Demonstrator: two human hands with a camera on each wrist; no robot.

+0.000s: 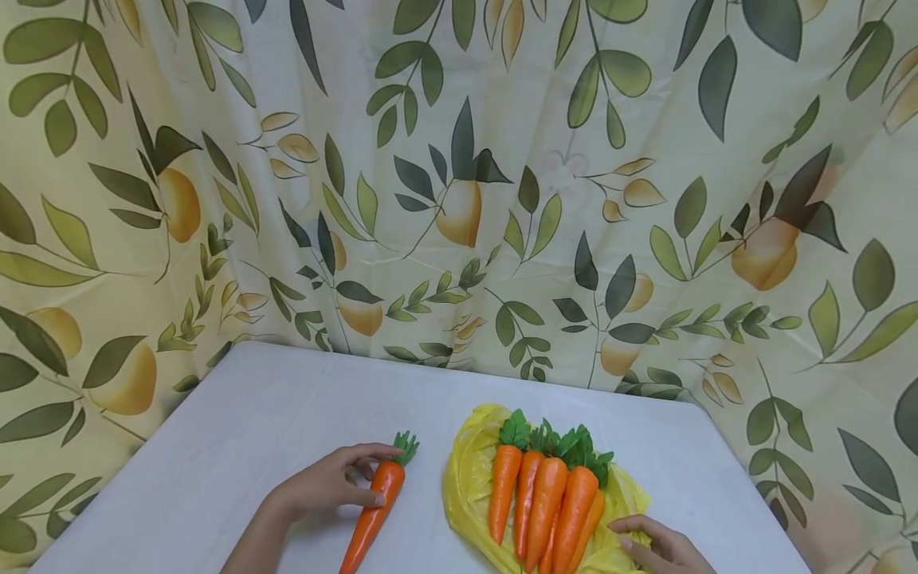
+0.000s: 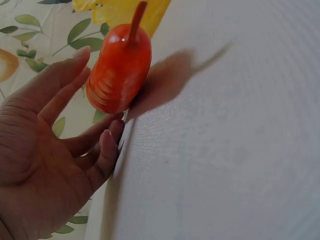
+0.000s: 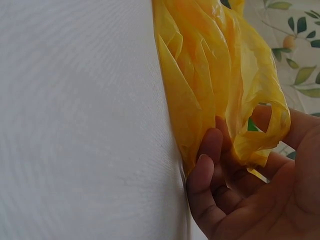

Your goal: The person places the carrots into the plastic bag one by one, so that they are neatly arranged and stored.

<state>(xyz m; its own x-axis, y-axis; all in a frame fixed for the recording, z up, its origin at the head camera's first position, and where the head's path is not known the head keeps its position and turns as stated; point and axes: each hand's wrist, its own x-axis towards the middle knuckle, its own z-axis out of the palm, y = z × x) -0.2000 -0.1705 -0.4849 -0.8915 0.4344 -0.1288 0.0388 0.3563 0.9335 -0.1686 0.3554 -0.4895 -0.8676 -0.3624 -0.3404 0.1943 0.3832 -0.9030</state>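
An orange carrot (image 1: pixel 373 510) with a short green top lies on the white table. My left hand (image 1: pixel 333 478) is at its left side, thumb on the carrot's body and forefinger by the green top. Gaps show around the carrot (image 2: pixel 120 70) in the left wrist view, and those fingers are loosely bent. Several carrots (image 1: pixel 548 498) with leafy tops lie side by side on a spread yellow plastic bag (image 1: pixel 466 470). At the bag's right edge, my right hand (image 1: pixel 660 546) holds the crumpled plastic, fingers curled about it near a handle loop (image 3: pixel 277 125).
The white table (image 1: pixel 323 391) reaches back to a curtain (image 1: pixel 459 199) printed with leaves and fruit, which hangs behind and along the sides. A strip of tabletop separates the single carrot from the bag.
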